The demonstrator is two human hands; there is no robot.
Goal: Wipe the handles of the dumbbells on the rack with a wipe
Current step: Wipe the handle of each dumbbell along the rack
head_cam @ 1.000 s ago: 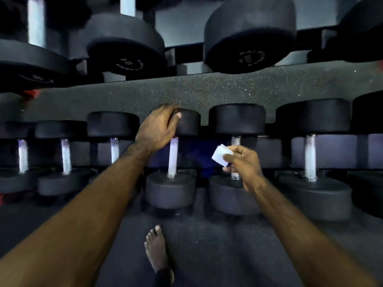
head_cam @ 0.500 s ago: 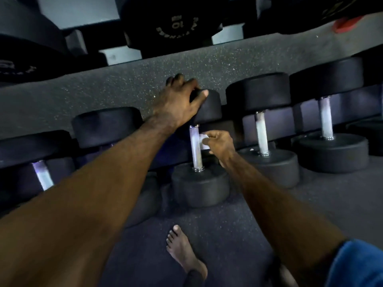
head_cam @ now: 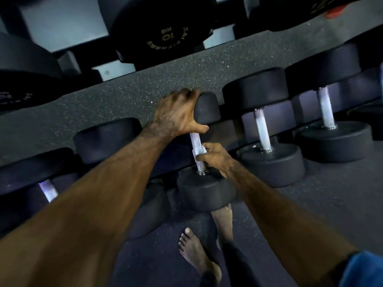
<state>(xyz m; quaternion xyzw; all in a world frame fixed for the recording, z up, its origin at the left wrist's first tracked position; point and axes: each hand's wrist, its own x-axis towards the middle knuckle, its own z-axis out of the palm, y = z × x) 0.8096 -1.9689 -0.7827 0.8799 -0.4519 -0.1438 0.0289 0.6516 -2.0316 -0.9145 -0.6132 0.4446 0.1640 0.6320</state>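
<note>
Right grip (head_cam: 215,157) pinches wipe (head_cam: 199,151) around handle (head_cam: 196,146).

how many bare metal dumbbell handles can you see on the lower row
4: far left, the centre one being wiped, and two to its right. Others may be hidden behind the left forearm.

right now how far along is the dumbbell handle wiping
Nothing shows which handles are already wiped. In hand: the left hand grips the far head of the middle dumbbell while the right hand pinches the wipe around the lower part of its handle. Possibly left: the handles to the right and one at far left.
</note>
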